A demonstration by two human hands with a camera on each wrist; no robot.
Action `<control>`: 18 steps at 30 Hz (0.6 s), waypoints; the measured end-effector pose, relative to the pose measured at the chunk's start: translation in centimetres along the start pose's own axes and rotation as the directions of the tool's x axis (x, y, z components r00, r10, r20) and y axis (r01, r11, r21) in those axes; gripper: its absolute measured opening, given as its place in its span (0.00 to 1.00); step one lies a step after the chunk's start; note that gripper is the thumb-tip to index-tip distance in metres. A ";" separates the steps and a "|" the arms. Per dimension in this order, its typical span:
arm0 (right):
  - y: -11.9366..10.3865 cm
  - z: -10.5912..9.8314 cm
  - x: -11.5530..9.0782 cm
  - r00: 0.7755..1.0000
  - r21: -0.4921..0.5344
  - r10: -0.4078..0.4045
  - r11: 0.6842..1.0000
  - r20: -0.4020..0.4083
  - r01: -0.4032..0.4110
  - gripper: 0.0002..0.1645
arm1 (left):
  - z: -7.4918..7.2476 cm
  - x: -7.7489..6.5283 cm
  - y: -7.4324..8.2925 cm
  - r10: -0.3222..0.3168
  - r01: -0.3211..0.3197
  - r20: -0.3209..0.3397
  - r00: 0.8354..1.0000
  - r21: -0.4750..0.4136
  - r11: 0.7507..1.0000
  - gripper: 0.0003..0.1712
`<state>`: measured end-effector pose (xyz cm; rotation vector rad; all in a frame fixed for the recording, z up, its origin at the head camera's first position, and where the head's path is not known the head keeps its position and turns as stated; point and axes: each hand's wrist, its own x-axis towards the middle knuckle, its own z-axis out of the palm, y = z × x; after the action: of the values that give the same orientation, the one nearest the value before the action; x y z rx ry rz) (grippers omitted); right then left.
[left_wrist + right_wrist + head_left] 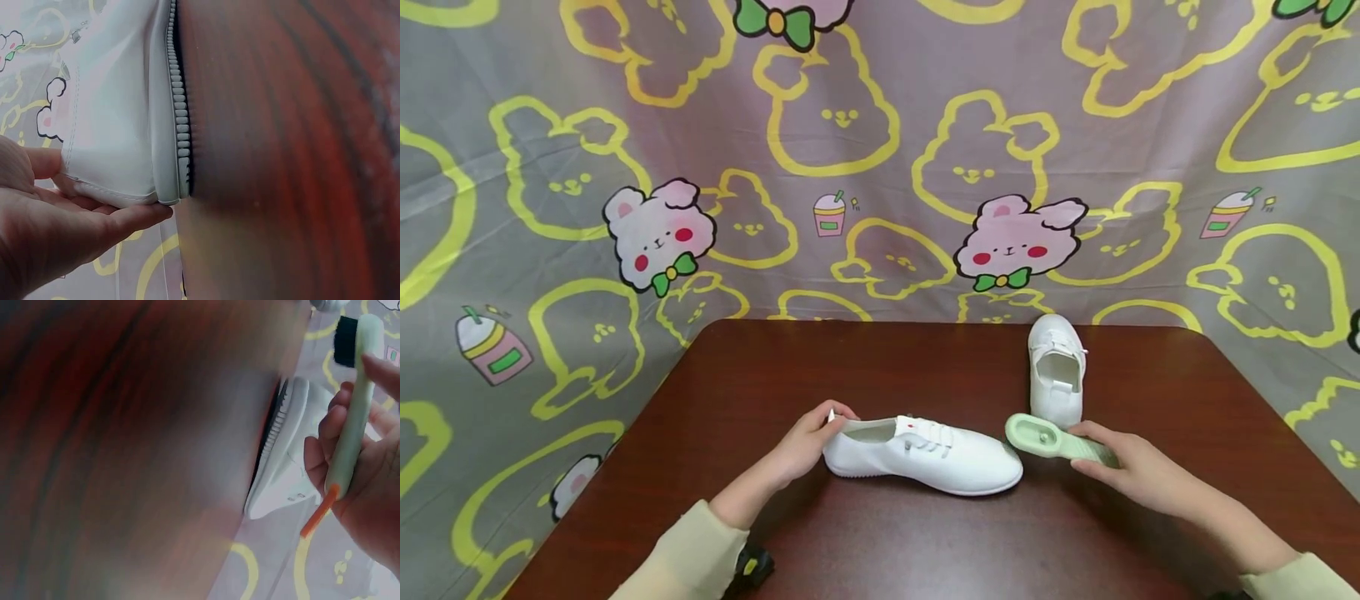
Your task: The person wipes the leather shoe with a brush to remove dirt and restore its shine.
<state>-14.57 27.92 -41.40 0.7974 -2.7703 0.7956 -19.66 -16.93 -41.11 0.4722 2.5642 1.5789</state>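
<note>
A white lace-up shoe (932,457) lies sole down on the table, its toe to the right. My left hand (805,437) holds it at the heel; the left wrist view shows the thumb at the collar and the fingers behind and under the heel (112,156). In my right hand (1138,471) is a light green brush (1037,435), gripped by its handle, its head just off the shoe's toe. Dark bristles (345,341) show in the right wrist view, with an orange strip (319,512) at the handle's end.
A second white shoe (1056,404) stands behind the brush with its toe away from me; the brush and right hand are near its heel. The brown table (820,358) ends at a patterned curtain (880,192). A small black object (751,570) shows beside the left sleeve.
</note>
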 end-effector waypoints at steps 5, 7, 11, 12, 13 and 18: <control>-1.1 0.1 -0.1 0.992 0.090 -0.115 0.990 0.044 0.111 0.21 | -0.1 -0.1 0.1 0.001 -0.001 0.004 1.000 -0.010 1.000 0.09; -1.4 0.2 -0.2 0.985 0.116 -0.151 0.983 0.078 0.142 0.20 | -0.1 -0.1 0.2 0.005 -0.005 0.009 1.000 -0.014 1.000 0.09; -0.7 0.1 -0.5 0.983 0.118 -0.158 0.982 0.091 0.147 0.20 | -0.1 -0.1 0.2 0.004 -0.004 0.013 1.000 -0.013 1.000 0.09; -0.4 0.0 -0.7 0.985 0.112 -0.145 0.985 0.091 0.135 0.20 | -0.1 -0.1 0.1 0.003 -0.003 0.014 1.000 -0.013 1.000 0.09; 0.0 -0.2 -0.8 0.988 0.097 -0.127 0.988 0.083 0.118 0.20 | -0.1 0.0 0.1 0.002 -0.002 0.014 1.000 -0.015 1.000 0.09; 0.7 -1.0 -1.5 0.999 0.014 -0.020 1.000 0.027 0.020 0.19 | -0.1 0.0 0.0 -0.002 0.002 0.010 1.000 -0.009 1.000 0.09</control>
<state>-13.72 29.63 -41.32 0.8436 -2.7787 0.8072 -19.65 -17.03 -41.04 0.4756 2.5478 1.5827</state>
